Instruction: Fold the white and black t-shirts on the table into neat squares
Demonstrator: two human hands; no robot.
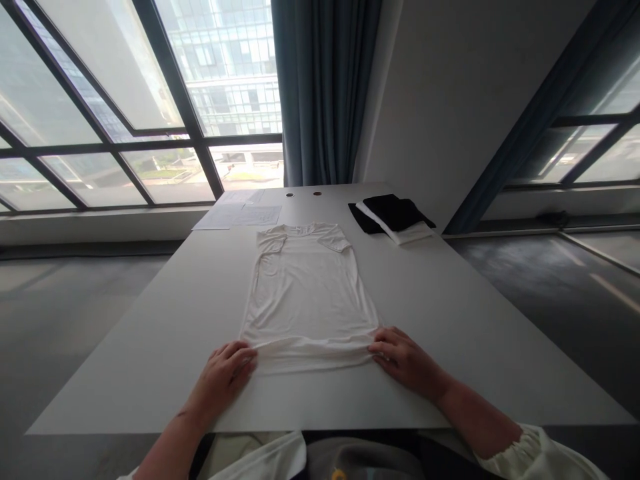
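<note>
A white short-sleeved T-shirt (310,287) lies spread on the white table, its neckline toward the far end and its hem toward me. Along the hem a band of cloth is turned up, with a raised fold across it. At the left corner of the hem, my left hand (227,373) has its fingers closed on the cloth. My right hand (407,360) pinches the opposite corner in the same way. Both thumbs are partly hidden. The shirt's sleeves lie tucked in over its upper body, and some creases run down the front.
Folded black and white garments (395,215) are stacked at the table's far right. Several printed paper sheets (237,215) lie at the far left. Two round holes pierce the far end of the table (165,360). Behind it hangs a blue curtain (325,93) beside windows.
</note>
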